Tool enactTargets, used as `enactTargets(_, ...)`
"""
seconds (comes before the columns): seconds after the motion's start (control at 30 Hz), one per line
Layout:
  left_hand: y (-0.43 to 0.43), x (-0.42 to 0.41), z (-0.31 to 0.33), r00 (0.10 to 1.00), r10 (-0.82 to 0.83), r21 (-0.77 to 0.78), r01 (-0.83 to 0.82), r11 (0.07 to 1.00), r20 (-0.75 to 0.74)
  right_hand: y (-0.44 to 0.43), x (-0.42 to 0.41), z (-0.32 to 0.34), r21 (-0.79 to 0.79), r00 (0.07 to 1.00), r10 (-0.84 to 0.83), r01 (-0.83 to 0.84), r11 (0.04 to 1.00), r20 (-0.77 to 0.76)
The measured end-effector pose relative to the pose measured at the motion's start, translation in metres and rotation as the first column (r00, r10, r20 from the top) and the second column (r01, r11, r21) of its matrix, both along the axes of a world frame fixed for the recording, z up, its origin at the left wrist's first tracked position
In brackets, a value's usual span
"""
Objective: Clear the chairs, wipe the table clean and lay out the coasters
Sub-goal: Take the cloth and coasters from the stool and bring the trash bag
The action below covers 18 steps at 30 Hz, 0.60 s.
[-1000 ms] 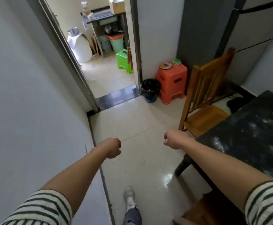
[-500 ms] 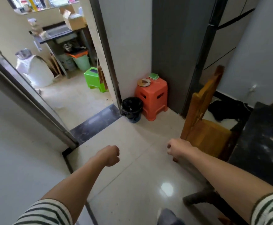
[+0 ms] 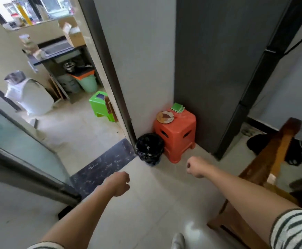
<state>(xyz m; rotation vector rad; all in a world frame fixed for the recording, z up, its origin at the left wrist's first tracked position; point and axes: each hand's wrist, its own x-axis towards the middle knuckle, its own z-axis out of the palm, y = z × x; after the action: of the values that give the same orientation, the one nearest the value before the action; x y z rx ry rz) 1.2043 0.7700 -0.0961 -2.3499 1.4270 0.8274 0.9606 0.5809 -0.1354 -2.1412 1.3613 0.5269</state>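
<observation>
Pale tiled floor [image 3: 146, 203] is seen across most of the view, glossy, with a dark marble threshold strip at the doorway. A grey wall [image 3: 137, 60] is noted straight ahead; a tall dark cabinet [image 3: 218, 69] is set against it on the right. A sliding glass door [image 3: 17, 146] is seen at the left, opened onto a back room.

A wooden chair [image 3: 272, 157] is placed at the right edge, its back rail turned toward the cabinet and its seat partly hidden behind the right forearm. An orange stool [image 3: 178, 137] is tucked into the corner between wall and cabinet. A black-lined bin [image 3: 149, 148] is set touching the stool's left side, at the door frame. A green stool [image 3: 100, 106] is seen beyond the doorway.

Both arms are held out forward over the floor, well apart from stool and chair. The left hand [image 3: 118, 184] is curled into a fist, nothing held. The right hand [image 3: 196, 166] is likewise closed into a fist, nothing held.

On the orange stool's top, a round disc [image 3: 165, 117], brown and cream and coaster-like, is laid flat; a small stack of green squares [image 3: 177, 107] is set just behind it, near the wall
</observation>
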Motion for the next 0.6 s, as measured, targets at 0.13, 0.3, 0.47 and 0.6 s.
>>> enactTargets(0.13, -0.064, 0.032, -0.006, 0.999, 0.008, 0.026, -0.007, 1.0, -0.039, -0.067, 0.038, 0.003, -0.005, 1.0, 0.026, -0.026, 1.0, -0.01)
enactTargets(0.3, -0.166, 0.077, -0.03, 0.996, -0.02, 0.072, 0.026, 0.997, -0.089, -0.156, 0.075, -0.016, 0.027, 0.999, 0.029, -0.029, 0.999, -0.025)
enactTargets(0.47, -0.29, 0.123, -0.06, 0.985, -0.123, 0.058, 0.131, 0.99, -0.124, -0.253, 0.105, -0.03, 0.053, 0.996, -0.079, 0.082, 0.995, -0.049)
enactTargets(0.6, -0.38, 0.155, -0.085, 0.973, -0.19, 0.1, 0.203, 0.974, -0.132, -0.323, 0.127, -0.045, 0.076, 0.981, -0.179, 0.184, 0.98, -0.072)
